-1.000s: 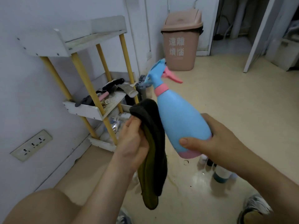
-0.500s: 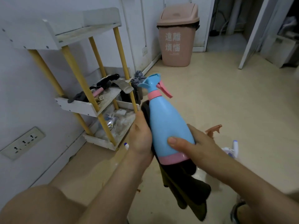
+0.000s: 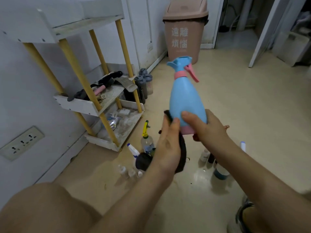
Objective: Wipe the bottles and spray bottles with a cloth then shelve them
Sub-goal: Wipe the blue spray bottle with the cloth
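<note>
My right hand (image 3: pixel 204 127) grips the base of a blue spray bottle (image 3: pixel 186 96) with a pink collar and trigger, held upright in mid-air. My left hand (image 3: pixel 168 147) holds a dark cloth (image 3: pixel 182 153) against the bottle's lower left side; most of the cloth hangs below the hand. On the floor beneath stand a clear spray bottle with a yellow trigger (image 3: pixel 146 140), a white-and-blue spray head (image 3: pixel 133 149) and several small bottles (image 3: pixel 218 170). A three-tier shelf (image 3: pixel 94 106) with yellow posts stands at the left wall.
The shelf's middle tier carries dark tools and rags; its bottom tier holds scraps. Grey-capped bottles (image 3: pixel 144 83) stand beside the shelf. A pink bin (image 3: pixel 184 29) is at the back wall. A socket strip (image 3: pixel 21 142) sits low on the left wall. My knee (image 3: pixel 42 207) fills the lower left.
The bottle has been raised and turned upright, nozzle now pointing left. My left hand slid the cloth down to the bottle's base. The view tilted down, showing more floor bottles.
</note>
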